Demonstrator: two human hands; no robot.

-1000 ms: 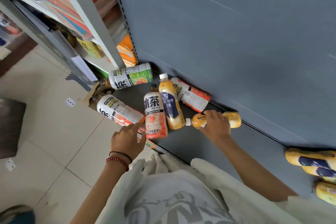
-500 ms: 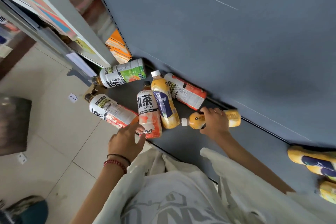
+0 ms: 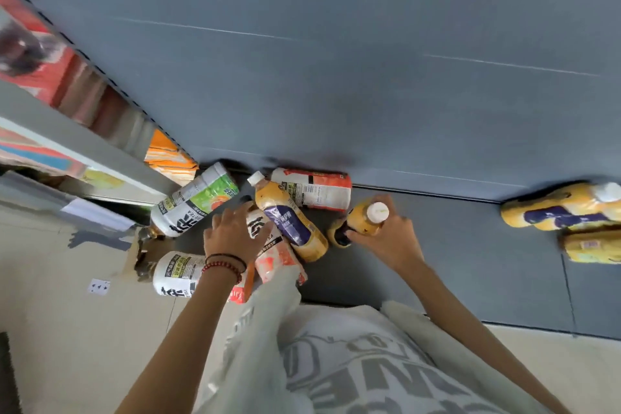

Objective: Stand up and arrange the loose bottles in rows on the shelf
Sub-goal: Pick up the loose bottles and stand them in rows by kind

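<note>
Several loose bottles lie on the low dark grey shelf (image 3: 470, 252). My right hand (image 3: 386, 239) grips a small orange juice bottle (image 3: 364, 220) and holds it nearly upright, white cap toward me. My left hand (image 3: 232, 233) rests on the pink ice tea bottle (image 3: 274, 254), fingers spread over its upper part. Beside it lies a larger orange juice bottle with a purple label (image 3: 287, 220). A red-and-white bottle (image 3: 312, 190) lies against the back panel. A green-label tea bottle (image 3: 195, 200) and a white-label tea bottle (image 3: 176, 274) lie at the left.
More yellow bottles (image 3: 564, 208) lie on the shelf at the far right. The grey back panel (image 3: 336, 60) rises behind. A neighbouring shelf unit (image 3: 84, 144) with packaged goods stands at the left. Tiled floor (image 3: 67, 329) lies below left.
My right hand has tipped the small orange bottle from lying flat to nearly upright. My left hand moved forward from the shelf edge onto the pink ice tea bottle.
</note>
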